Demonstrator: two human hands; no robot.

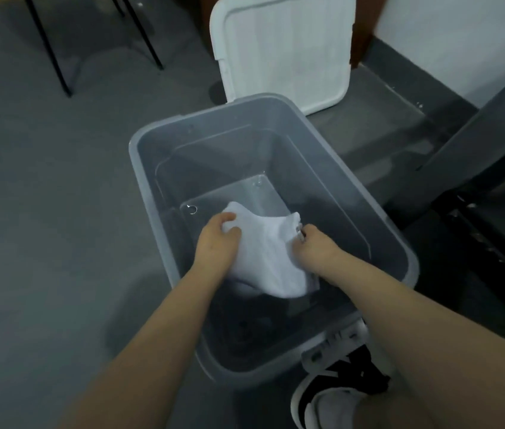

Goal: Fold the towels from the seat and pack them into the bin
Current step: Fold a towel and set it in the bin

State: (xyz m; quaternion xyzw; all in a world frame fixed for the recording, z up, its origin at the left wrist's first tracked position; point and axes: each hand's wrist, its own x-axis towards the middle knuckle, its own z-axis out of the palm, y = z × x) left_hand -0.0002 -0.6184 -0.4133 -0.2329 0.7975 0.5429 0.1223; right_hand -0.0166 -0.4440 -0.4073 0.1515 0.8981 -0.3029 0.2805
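Left hand (216, 239), fingers curled, grips the left upper corner of the white towel (271, 253). The towel hangs between both hands inside the grey bin (214, 131), low over its bottom. Right hand (313, 246) pinches the towel's right edge. The bin stands on the floor (43, 196), with the white lid (282, 48) upright behind it.
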